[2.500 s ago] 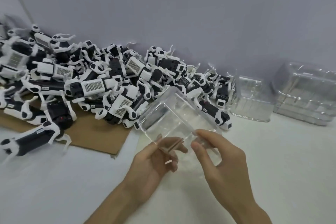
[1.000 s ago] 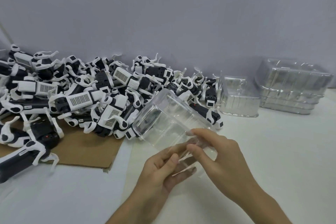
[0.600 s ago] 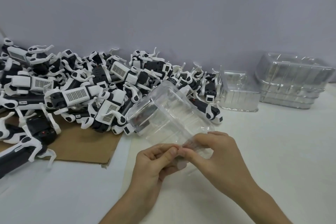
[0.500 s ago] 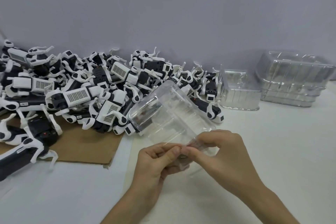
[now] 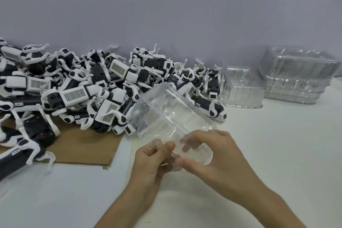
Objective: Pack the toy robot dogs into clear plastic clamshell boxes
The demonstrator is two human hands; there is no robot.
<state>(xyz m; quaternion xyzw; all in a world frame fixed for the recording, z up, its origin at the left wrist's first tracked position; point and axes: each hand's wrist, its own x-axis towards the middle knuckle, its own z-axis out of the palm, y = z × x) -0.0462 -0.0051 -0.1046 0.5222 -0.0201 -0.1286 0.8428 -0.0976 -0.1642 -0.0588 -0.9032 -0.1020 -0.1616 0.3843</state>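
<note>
Desk (image 5: pixel 277 153), early stage: dogs (image 5: pixel 92 94) all loose in the pile on the left, spare boxes (image 5: pixel 296 77) empty at back right, left hand (image 5: pixel 149 164) and right hand (image 5: pixel 212 155) pinch with curled fingers (image 5: pixel 201 135) the near edge of one empty box (image 5: pixel 166 114) tilted above the desk, apparently unopened.

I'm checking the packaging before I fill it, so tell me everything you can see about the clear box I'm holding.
The clamshell box is clear, glossy plastic with ribbed walls and rounded corners, and looks empty. It is held tilted over the white table, its far end toward the toy dog pile. The left hand and right hand pinch its near rim; whether the halves have parted is unclear.
</note>
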